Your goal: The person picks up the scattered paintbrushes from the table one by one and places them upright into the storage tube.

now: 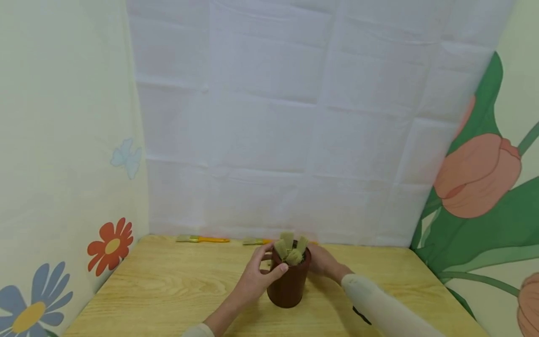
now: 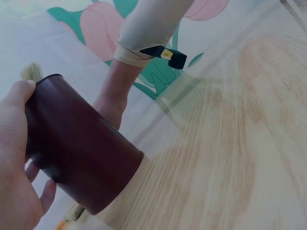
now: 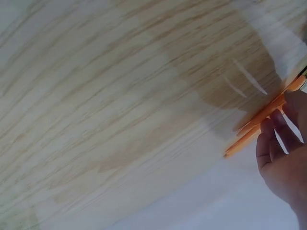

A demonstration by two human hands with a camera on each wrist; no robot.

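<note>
A dark brown cylindrical brush holder point(image 1: 288, 286) stands on the wooden table with several pale bristle heads point(image 1: 294, 257) sticking out of its top. My left hand point(image 1: 255, 277) grips it from the left, thumb on the rim and fingers round the side; the left wrist view shows the holder's smooth wall point(image 2: 81, 143) close up. Behind the holder, partly hidden by it in the head view, is my right hand point(image 1: 322, 261). In the right wrist view, that hand point(image 3: 285, 165) pinches orange paintbrush handles point(image 3: 260, 115) lying at the table's back edge.
Another paintbrush point(image 1: 214, 240) with an orange handle lies further left along the back edge of the table point(image 1: 181, 290). White cloth point(image 1: 261, 140) hangs directly behind. Flower-printed walls point(image 1: 480, 178) close in both sides. A black device point(image 2: 176, 58) sits on the right sleeve.
</note>
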